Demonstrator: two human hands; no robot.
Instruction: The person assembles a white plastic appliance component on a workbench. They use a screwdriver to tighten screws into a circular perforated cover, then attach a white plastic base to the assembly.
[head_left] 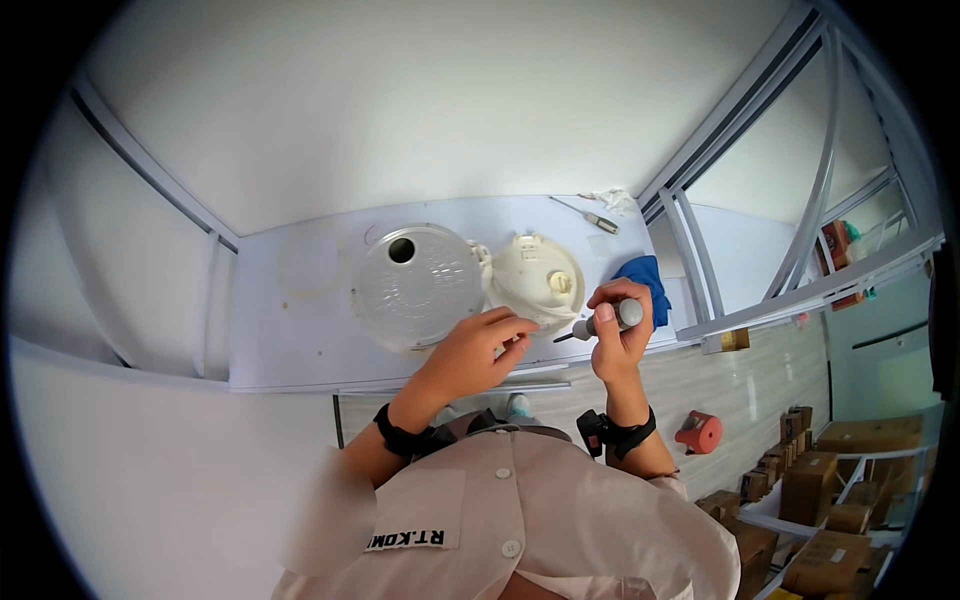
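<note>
So far we judge the work only partly done: the round cream lid (537, 280) lies flat on the counter (300, 330) with its inner side up, and the clear ribbed disc (418, 285) rests just beside it on the left, the two touching at their edges. We cannot tell whether any screws are already out or in, since they are too small to see.

Our right hand (620, 335) is raised just off the counter's front edge, fingers (612, 298) curled shut around the grey handle of a screwdriver (604, 322), whose dark tip points left toward the lid but does not touch it yet. Our left hand (478, 348) reaches forward with the wrist low, its fingers loosely bent and half open, fingertips near the lid's front rim; we see nothing clearly gripped in them. A blue cloth (645, 285) lies behind the right hand, and a second small screwdriver (600, 221) sits well apart at the counter's back.
</note>
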